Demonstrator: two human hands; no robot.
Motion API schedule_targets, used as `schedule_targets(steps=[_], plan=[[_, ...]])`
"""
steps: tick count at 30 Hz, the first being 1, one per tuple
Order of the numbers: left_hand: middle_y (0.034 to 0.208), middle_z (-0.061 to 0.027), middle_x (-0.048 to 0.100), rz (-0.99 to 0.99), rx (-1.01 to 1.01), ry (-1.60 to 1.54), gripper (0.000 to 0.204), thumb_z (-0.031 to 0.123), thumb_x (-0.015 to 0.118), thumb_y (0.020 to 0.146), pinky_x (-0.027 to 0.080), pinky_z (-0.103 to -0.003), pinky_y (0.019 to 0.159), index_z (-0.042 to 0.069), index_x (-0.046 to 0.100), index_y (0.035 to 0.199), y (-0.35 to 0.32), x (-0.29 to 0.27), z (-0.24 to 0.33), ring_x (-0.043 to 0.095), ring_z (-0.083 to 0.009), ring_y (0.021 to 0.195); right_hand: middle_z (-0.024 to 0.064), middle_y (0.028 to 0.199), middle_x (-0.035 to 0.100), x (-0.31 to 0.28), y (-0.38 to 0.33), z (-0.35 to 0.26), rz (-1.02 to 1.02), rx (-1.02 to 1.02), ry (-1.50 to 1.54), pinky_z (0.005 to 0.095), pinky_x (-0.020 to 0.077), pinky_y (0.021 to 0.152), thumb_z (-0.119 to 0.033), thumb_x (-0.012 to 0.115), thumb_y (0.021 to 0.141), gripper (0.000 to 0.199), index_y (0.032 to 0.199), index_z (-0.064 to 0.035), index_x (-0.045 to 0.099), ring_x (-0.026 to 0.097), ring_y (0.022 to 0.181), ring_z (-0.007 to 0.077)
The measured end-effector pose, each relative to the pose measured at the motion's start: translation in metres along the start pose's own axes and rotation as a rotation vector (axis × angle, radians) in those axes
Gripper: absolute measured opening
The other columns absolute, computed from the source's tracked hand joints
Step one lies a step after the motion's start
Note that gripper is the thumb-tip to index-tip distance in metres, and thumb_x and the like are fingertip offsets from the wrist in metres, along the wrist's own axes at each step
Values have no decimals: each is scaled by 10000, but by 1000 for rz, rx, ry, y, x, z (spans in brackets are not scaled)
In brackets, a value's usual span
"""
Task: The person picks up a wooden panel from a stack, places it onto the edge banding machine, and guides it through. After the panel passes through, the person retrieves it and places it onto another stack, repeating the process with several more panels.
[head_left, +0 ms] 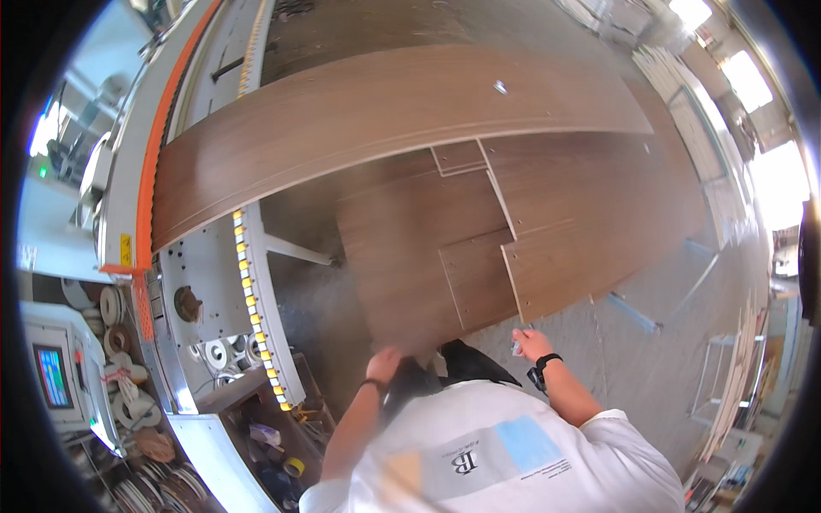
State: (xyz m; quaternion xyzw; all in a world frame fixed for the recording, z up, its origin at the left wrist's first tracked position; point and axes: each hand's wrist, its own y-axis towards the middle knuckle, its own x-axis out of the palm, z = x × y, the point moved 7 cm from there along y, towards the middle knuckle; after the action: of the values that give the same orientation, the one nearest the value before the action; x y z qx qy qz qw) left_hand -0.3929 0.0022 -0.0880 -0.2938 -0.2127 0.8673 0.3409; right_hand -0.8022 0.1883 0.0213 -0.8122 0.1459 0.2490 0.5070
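Observation:
My left hand [385, 363] is at the near left corner of a stack of brown wood-grain panels [393, 248]. It is blurred, so its fingers cannot be made out and I cannot tell whether it touches the panel. My right hand [534, 344] is closed around a small pale object [516, 345], too small to name, just off the stack's near edge. Smaller brown boards [483, 278] lie on top of the stack. Beyond them, a long brown panel [368, 115] stretches across, its left end against the machine's orange-edged side [147, 184].
A rail with yellow-and-white rollers [256, 316] runs along the machine on the left. A control screen [53, 376] and rolls of edging tape [115, 342] stand at the lower left. Pale boards [671, 81] lean at the far right. A blue metal frame [637, 315] is on the floor.

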Motion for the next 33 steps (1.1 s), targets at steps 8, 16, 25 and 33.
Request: schedule_targets(steps=[8,16,25,33], plan=[[1055,-159,710,-277,266,427,269,278,551,949,538,-454,850,70,679,1061,115,110,139,678,-336,996,83,749,708,-41,-9,182,174,179,343,309,493,529,-479,570,964,449,1015,-50,690,642,585,154],[1110,-201,715,-351,461,464,459,435,522,953,505,-496,941,47,709,1112,221,313,178,670,-392,1049,110,752,709,-19,-102,338,171,476,800,305,495,496,-372,644,959,353,1030,-28,670,635,564,160],[1065,-163,704,-375,-320,-420,545,340,718,919,594,-455,692,-20,570,1300,206,365,211,697,-301,953,95,832,719,-18,-147,349,211,579,817,311,509,543,-365,600,981,335,1110,-62,661,637,616,169],[874,-119,644,-311,-268,-608,354,231,705,922,549,-373,531,-28,569,1121,146,261,251,625,-220,662,54,884,736,-30,-93,280,160,350,645,308,529,616,-404,578,975,398,1169,-67,665,674,703,154]])
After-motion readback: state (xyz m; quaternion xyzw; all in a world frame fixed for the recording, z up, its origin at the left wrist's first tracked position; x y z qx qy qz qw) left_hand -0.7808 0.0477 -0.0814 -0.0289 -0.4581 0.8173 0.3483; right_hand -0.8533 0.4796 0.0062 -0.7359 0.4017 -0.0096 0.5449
